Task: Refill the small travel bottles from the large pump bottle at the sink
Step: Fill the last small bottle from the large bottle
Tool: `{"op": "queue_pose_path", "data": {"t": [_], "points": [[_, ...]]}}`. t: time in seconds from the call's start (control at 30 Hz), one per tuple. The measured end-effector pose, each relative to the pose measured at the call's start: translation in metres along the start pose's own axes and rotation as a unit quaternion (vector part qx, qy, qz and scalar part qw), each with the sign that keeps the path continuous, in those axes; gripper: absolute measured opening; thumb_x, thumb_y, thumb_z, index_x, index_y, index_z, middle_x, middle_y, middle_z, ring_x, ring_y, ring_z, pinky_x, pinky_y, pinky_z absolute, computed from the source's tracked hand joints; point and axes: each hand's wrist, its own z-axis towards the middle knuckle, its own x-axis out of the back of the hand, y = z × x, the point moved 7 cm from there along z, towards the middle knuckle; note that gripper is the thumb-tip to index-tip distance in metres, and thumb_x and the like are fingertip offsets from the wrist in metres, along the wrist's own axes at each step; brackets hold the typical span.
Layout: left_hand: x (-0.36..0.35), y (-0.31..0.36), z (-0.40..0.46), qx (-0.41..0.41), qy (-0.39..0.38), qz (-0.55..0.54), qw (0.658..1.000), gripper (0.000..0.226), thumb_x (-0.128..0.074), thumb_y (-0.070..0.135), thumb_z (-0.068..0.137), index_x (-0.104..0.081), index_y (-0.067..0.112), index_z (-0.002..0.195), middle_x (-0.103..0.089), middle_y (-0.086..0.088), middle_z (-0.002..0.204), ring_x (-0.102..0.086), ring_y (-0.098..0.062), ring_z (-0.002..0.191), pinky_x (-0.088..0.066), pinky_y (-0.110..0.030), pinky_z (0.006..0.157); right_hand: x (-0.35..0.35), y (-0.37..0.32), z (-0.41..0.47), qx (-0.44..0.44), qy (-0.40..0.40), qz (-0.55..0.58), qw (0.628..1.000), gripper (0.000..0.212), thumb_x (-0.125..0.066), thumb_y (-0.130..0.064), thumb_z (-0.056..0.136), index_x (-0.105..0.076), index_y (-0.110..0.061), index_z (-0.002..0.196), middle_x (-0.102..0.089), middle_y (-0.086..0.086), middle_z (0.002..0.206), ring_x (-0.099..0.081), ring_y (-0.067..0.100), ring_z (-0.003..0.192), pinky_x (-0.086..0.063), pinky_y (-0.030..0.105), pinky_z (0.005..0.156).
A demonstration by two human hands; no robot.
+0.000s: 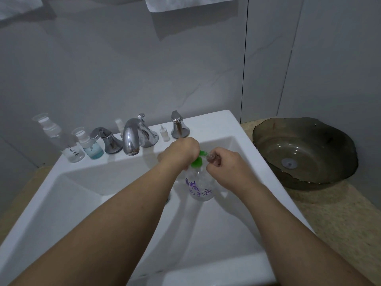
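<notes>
A clear pump bottle (200, 187) with purple handwriting and a green pump head (198, 160) stands in the white sink (86, 195). My left hand (179, 152) lies over the pump head, fingers curled down on it. My right hand (225, 164) pinches a small clear travel bottle (212, 157), its mouth at the green nozzle. Two capped travel bottles stand on the sink's back left ledge: a tall clear one (62, 139) and a shorter one with blue liquid (89, 146). A tiny white bottle (164, 133) stands between the faucet and right handle.
A chrome faucet (134, 137) with a left handle (107, 141) and a right handle (179, 125) lines the back of the sink. A dark glass basin (305, 151) sits on the beige counter at right. A white towel (185, 3) hangs above on the grey wall.
</notes>
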Motion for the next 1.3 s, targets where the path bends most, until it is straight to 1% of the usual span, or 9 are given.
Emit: {"op": "queue_pose_path", "data": {"t": [0.1,0.23,0.47,0.6,0.77,0.97,1.13,1.2,1.3], "points": [[0.005,0.002,-0.003,-0.016,0.011,-0.046,0.999,0.037,-0.018,0.027,0.09,-0.049,0.008,0.082,-0.068,-0.021,0.066,-0.068,-0.034,0.067,-0.055,-0.047,0.083,0.0,-0.001,0.0,0.003,-0.002,-0.003,1.0,0.008,-0.059,-0.018,0.08,-0.062,-0.023,0.086,-0.061,-0.005,0.077,-0.058,0.017,0.074,-0.049,0.032,0.07],[0.007,0.001,-0.005,0.01,-0.01,-0.099,0.995,0.066,-0.009,0.053,0.096,-0.047,0.005,0.073,-0.065,-0.025,0.075,-0.065,-0.035,0.071,-0.055,-0.041,0.085,0.001,-0.002,0.0,0.008,0.005,-0.002,1.0,0.008,-0.059,-0.017,0.079,-0.059,-0.024,0.082,-0.06,-0.005,0.075,-0.057,0.017,0.073,-0.048,0.031,0.068],[0.009,0.0,-0.006,0.004,-0.005,-0.101,0.995,0.057,-0.012,0.044,0.098,-0.048,0.005,0.075,-0.065,-0.025,0.074,-0.064,-0.034,0.067,-0.055,-0.039,0.079,0.0,-0.003,-0.001,0.014,0.0,-0.004,1.0,0.009,-0.059,-0.016,0.079,-0.058,-0.024,0.082,-0.059,-0.007,0.074,-0.054,0.014,0.07,-0.045,0.028,0.065],[0.006,0.003,-0.006,-0.01,-0.008,-0.08,0.997,0.038,-0.019,0.014,0.099,-0.052,-0.004,0.089,-0.068,-0.031,0.084,-0.069,-0.04,0.077,-0.057,-0.046,0.082,-0.002,-0.001,0.002,0.009,-0.002,-0.001,1.0,0.01,-0.059,-0.016,0.078,-0.058,-0.026,0.081,-0.058,-0.008,0.073,-0.054,0.014,0.07,-0.044,0.026,0.065],[0.003,0.008,-0.001,-0.05,-0.021,0.037,0.998,0.028,-0.03,-0.004,0.084,-0.056,-0.007,0.073,-0.069,-0.028,0.074,-0.071,-0.039,0.072,-0.06,-0.048,0.074,-0.002,-0.002,0.003,0.009,0.001,-0.006,1.0,0.009,-0.059,-0.017,0.078,-0.059,-0.025,0.083,-0.059,-0.007,0.075,-0.057,0.017,0.073,-0.048,0.03,0.07],[0.002,0.004,0.012,-0.079,0.014,0.105,0.991,0.027,-0.033,-0.003,0.076,-0.057,0.002,0.065,-0.067,-0.015,0.054,-0.068,-0.037,0.066,-0.057,-0.05,0.078,-0.004,-0.001,0.005,0.011,-0.004,-0.012,1.0,0.01,-0.061,-0.017,0.077,-0.058,-0.025,0.081,-0.057,-0.009,0.074,-0.055,0.014,0.071,-0.048,0.03,0.069],[0.005,0.003,0.006,-0.071,-0.005,0.027,0.997,0.03,-0.029,0.009,0.081,-0.058,-0.001,0.078,-0.069,-0.021,0.066,-0.07,-0.034,0.067,-0.059,-0.048,0.077,-0.004,-0.001,0.005,0.01,-0.007,-0.012,1.0,0.011,-0.06,-0.017,0.078,-0.059,-0.027,0.082,-0.058,-0.011,0.075,-0.055,0.011,0.071,-0.045,0.026,0.066],[0.006,0.001,0.005,-0.062,-0.013,-0.013,0.998,0.039,-0.025,0.021,0.087,-0.058,0.0,0.089,-0.07,-0.024,0.075,-0.07,-0.036,0.074,-0.058,-0.047,0.081,-0.003,-0.002,0.004,0.012,-0.008,-0.006,1.0,0.013,-0.06,-0.016,0.078,-0.058,-0.028,0.08,-0.058,-0.011,0.074,-0.054,0.01,0.07,-0.044,0.025,0.065],[0.006,-0.001,0.004,-0.031,-0.019,-0.052,0.998,0.055,-0.019,0.036,0.093,-0.059,-0.002,0.091,-0.069,-0.026,0.078,-0.064,-0.035,0.068,-0.055,-0.039,0.079,-0.003,-0.002,0.003,0.016,-0.007,0.001,1.0,0.015,-0.06,-0.015,0.078,-0.055,-0.03,0.076,-0.057,-0.011,0.073,-0.053,0.007,0.068,-0.042,0.025,0.065]]}}
